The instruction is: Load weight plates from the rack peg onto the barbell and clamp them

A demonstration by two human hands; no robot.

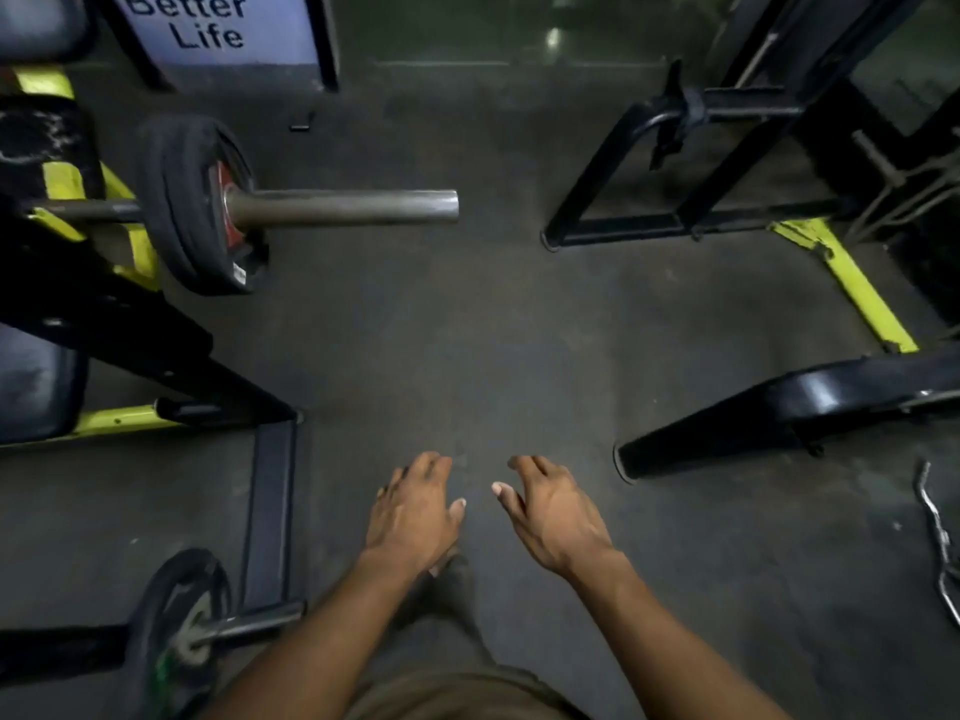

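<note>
head view: both hands are held out low over the dark rubber floor (pixel 467 330), palms down and a little apart. the left hand (pixel 413 511) is seen with fingers loosely spread and slightly bent, and nothing is held in it. the right hand (pixel 553 514) is likewise relaxed, thumb turned inward toward the other hand, with nothing gripped.

the barbell (pixel 343 206) is seen at upper left, resting across a black and yellow rack (pixel 62 184), its bare steel sleeve pointing toward the middle of the floor. black weight plates (pixel 179 205) are already seated on the inner part of that sleeve, with a red-faced plate (pixel 223 184) pressed against their outer side. the rest of the sleeve is left uncovered, and whether a clamp is fitted cannot be told.

at lower left a second bar (pixel 244 627) is seen, carrying a dark plate (pixel 166 615) with a pale hub. both are well apart from the hands.

a black frame (pixel 675 220) with a yellow foot (pixel 852 288) is placed at upper right, and a thick black leg (pixel 769 407) is angled down to the floor at right. a chrome curled bar (pixel 937 543) is laid at the far right edge. a sign (pixel 218 28) reading "better life" is stood at the top left.
</note>
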